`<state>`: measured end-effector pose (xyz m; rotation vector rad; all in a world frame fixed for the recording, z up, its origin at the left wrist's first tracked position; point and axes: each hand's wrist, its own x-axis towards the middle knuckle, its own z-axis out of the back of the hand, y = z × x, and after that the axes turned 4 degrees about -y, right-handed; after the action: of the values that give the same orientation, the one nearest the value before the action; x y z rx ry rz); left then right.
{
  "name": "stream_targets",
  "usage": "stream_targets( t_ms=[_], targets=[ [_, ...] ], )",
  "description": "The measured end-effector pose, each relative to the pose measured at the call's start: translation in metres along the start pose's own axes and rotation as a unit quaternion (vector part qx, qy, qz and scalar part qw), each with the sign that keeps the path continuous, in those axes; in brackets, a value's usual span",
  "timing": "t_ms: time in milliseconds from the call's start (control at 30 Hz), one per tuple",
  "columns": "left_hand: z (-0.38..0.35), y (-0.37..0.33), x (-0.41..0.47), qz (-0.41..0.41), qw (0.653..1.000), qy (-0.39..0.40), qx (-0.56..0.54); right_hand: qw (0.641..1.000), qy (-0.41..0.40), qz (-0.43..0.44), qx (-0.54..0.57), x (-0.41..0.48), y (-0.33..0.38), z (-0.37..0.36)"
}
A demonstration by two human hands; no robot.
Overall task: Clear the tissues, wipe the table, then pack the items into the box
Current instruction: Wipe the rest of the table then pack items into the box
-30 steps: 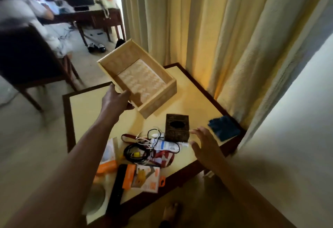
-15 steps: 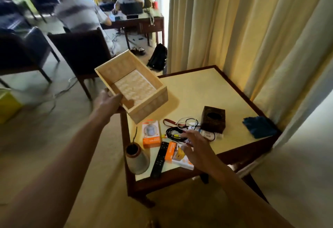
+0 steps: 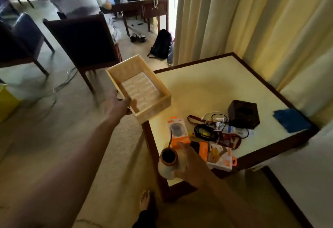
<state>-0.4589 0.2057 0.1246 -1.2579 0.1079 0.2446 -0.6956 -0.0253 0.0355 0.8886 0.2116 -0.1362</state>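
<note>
Wooden box [image 3: 139,90], open-topped and empty apart from a pale patterned liner on its floor, hangs tilted in the air over the left edge of the table [image 3: 270,88], its near corner just above the dark rim. The left hand [image 3: 118,106] grips it by the near wall, fingers curled under and the thumb over the rim. The items for packing lie bunched at the table's near side. An orange package [image 3: 178,134] with a round window lies closest to the box. Right of it is a tangle of cables [image 3: 207,131] with a red strap [image 3: 194,118], and a small bottle [image 3: 229,129] lies against it. A dark tissue holder [image 3: 243,114] stands behind them. In front, an orange-and-white package [image 3: 220,156] reaches the near edge, and a black remote [image 3: 195,145] is mostly hidden. A vase [image 3: 167,163] stands on the near left corner. The right hand [image 3: 191,163] lies against its right side, covering part of the packages, but blur hides whether the fingers close on it. A blue cloth [image 3: 292,122] sits apart at the right corner. Cream curtains [image 3: 252,20] hang behind the table; a dark chair [image 3: 84,42], a black backpack [image 3: 161,44] and a yellow bin [image 3: 7,101] stand on the carpet.
</note>
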Motion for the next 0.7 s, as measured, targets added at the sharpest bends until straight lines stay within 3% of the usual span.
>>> stream_targets(
  t_ms=[167,433,700],
  targets=[
    [-0.017,0.007,0.074,-0.019,0.996,0.051,0.070,0.991,-0.060,-0.066,0.100,0.015,0.019,-0.031],
    [-0.083,0.012,0.164,-0.030,0.979,0.119,0.163,0.958,-0.209,-0.150,0.123,0.006,0.048,-0.059],
    [-0.144,0.026,0.200,0.035,0.984,0.127,0.120,0.911,-0.315,-0.215,0.156,0.000,0.058,-0.099]
  ],
)
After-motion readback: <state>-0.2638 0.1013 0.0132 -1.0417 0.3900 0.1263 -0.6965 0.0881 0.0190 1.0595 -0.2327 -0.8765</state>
